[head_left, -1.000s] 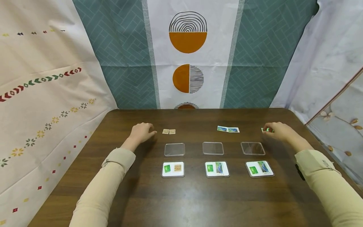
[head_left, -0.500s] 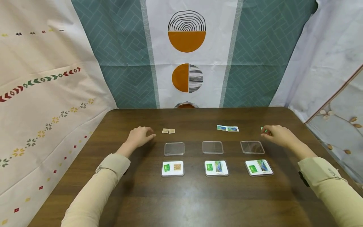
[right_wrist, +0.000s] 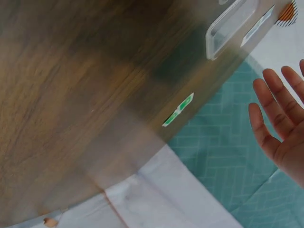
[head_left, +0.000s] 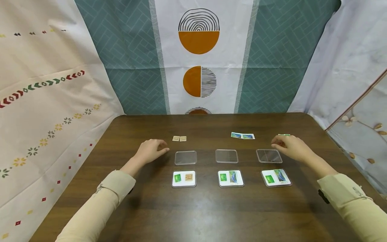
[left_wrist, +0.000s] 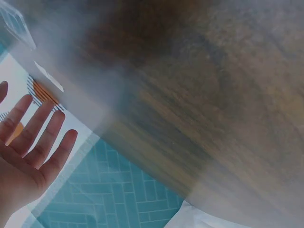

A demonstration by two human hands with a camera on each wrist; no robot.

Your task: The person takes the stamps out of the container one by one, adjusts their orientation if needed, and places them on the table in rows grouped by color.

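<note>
In the head view my left hand (head_left: 151, 150) hovers just left of a clear plastic case (head_left: 185, 157), fingers loosely bent, holding nothing. Two brown stamps (head_left: 176, 138) lie beyond that case. My right hand (head_left: 291, 147), also holding nothing, overlaps the right end of another clear case (head_left: 267, 156). Behind it are green stamps (head_left: 284, 134), partly hidden by the hand; the right wrist view shows the pair of green stamps (right_wrist: 185, 102) on the table. Fingers look spread and relaxed on the left hand (left_wrist: 35, 152) and right hand (right_wrist: 285, 116) in the wrist views.
A third clear case (head_left: 226, 156) lies mid-table, with two blue stamps (head_left: 248, 136) behind it. Nearer stand three white-backed cases: left case (head_left: 183, 178) with green and brown stamps, middle case (head_left: 240, 179) and right case (head_left: 266, 173) with green and blue stamps.
My right hand has come slightly nearer and left, off the green stamps, which now show behind it. My left hand has drawn a little nearer. Stamps and cases stay in place.
</note>
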